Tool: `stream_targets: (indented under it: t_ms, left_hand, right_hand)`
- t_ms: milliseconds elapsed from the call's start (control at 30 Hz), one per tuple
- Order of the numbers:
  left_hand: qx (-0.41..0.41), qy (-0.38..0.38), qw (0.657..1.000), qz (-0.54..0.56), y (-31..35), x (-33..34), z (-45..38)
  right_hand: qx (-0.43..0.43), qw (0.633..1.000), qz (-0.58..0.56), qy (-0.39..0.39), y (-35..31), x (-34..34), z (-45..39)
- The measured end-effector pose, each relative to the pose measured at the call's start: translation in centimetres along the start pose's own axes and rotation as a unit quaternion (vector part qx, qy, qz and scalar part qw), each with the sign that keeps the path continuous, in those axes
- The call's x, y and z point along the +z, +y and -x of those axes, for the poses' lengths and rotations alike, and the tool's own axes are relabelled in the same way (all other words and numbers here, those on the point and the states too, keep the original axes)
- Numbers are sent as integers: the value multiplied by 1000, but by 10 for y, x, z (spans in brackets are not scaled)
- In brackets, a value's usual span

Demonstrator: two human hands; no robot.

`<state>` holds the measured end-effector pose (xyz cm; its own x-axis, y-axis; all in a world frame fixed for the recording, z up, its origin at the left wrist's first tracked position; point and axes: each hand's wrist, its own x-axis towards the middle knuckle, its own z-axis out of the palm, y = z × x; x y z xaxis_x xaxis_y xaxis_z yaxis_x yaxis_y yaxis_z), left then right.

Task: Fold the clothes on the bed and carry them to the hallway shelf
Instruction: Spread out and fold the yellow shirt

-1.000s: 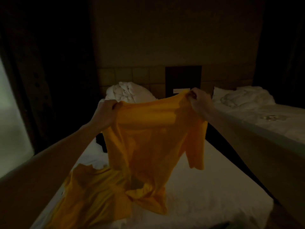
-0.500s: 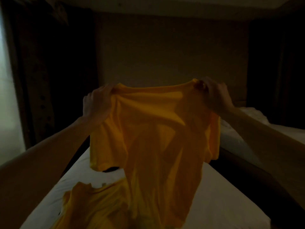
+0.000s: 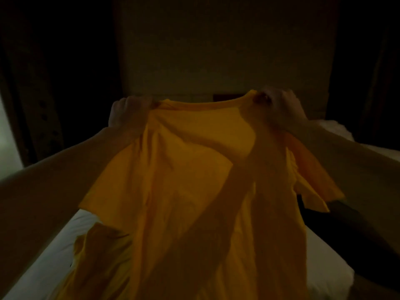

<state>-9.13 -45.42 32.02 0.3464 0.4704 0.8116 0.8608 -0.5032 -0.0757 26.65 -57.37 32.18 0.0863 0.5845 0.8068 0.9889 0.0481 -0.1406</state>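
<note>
Left hand and right hand pinching shirt shoulders, fingers curled tight; shirt now hanging nearer, spreading wider than a second ago over bed. Folding likely starting next.

I hold both arms extended forward. My left hand and right hand are raised level. Each fist is clenched, knuckles up.

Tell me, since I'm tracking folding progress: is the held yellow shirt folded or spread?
Spread, not folded. The left hand and right hand grip the yellow shirt at its shoulders, and it hangs open above the bed.
</note>
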Motion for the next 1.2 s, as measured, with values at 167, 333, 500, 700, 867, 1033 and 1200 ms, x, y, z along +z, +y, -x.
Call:
stream_targets:
  t_ms: [167,333,500,700,867,1033,1200]
  left_hand:
    - [-40,-114,991,53,-17,113,0]
    - [-159,-278,926,200,-22,259,5]
    - [-120,-400,901,114,-36,425,43]
    - [-161,-404,894,109,-30,572,114]
    - [-197,-404,885,123,-37,621,164]
    - [-213,-388,882,162,-49,605,163]
    - [-265,-490,829,46,-62,552,168]
  right_hand:
    - [40,997,15,-71,26,103,-9]
    - [60,991,26,-121,60,237,-20]
    - [123,962,25,-243,104,396,-3]
    - [170,922,26,-347,142,548,69]
    - [186,897,57,-397,161,602,122]
    - [146,891,117,-413,158,596,140]
    - [177,868,121,-448,153,560,141]
